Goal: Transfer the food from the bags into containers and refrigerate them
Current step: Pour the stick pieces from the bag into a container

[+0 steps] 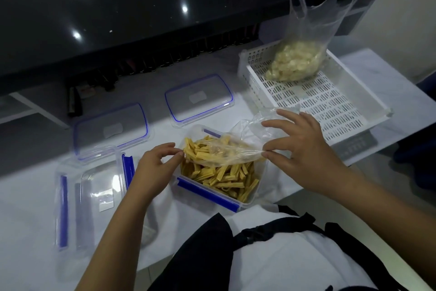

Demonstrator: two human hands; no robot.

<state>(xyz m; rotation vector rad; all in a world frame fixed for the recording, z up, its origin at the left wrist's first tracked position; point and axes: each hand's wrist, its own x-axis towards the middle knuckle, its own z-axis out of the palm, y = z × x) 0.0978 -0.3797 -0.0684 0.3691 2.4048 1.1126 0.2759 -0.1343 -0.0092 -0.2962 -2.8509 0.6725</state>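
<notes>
A thin clear plastic bag (pixel 226 151) lies stretched across the top of a clear plastic box with blue clips (pixel 207 192). The left hand (pixel 153 168) pinches the bag's left end between thumb and fingertips. The right hand (pixel 304 146) pinches the bag's right end, with its other fingers spread over the crumpled plastic. Yellow ridged food sticks (pixel 224 177) fill the box under the bag, and a few seem to sit inside the bag, though the plastic makes that hard to see.

Just left of the filled box stands an empty clear box with blue clips (pixel 94 198). Behind the boxes two clear lids with blue rims (pixel 111 129) (pixel 199 99) lie flat on the white table (pixel 30 227). To the right, a white plastic basket with slots (pixel 330 104) holds a second clear bag of pale food pieces (pixel 295 62), its handles sticking up. A dark shiny counter (pixel 118 19) runs along the back.
</notes>
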